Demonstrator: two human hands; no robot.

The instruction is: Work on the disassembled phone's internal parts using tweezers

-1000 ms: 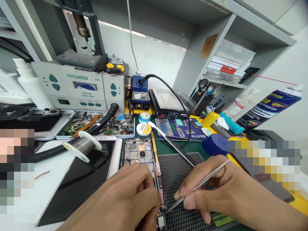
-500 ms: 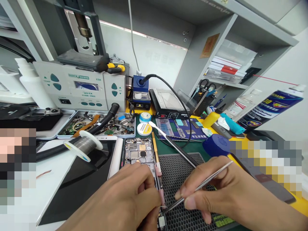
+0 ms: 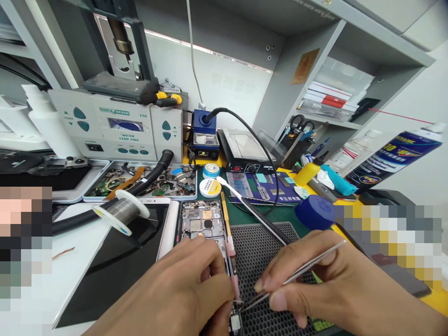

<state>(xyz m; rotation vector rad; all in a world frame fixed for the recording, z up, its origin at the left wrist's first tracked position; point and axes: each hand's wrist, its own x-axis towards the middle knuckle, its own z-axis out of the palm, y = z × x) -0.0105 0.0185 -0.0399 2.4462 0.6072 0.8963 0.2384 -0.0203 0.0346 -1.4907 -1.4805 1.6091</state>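
In my right hand [image 3: 311, 280] is a pair of metal tweezers [image 3: 315, 263], pinched between thumb and fingers. Their slim tips point down-left to the edge of an opened phone [image 3: 203, 224], close to my left fingertips. My left hand [image 3: 189, 280] rests over the phone's lower half with its fingers pressed together. A short, thin shiny tip [image 3: 238, 302] shows at those fingers, but what they grip is mostly hidden. The phone's bare circuit board faces up. Along its right side lies a slim gold-coloured tool with pink wrapping [image 3: 225, 219].
Beneath my right hand lies a black honeycomb mat [image 3: 266, 238], with a white-and-black soldering iron [image 3: 252, 210] across it. Left of the phone are a solder spool [image 3: 122, 212] and a dark-screened tablet [image 3: 119, 270]. A parts tray [image 3: 175, 193] and hot-air station [image 3: 122, 126] stand behind.
My right hand has shifted slightly to the right. The tweezers lie a little flatter and their tips look slightly farther apart. My left hand and the phone stay in place.
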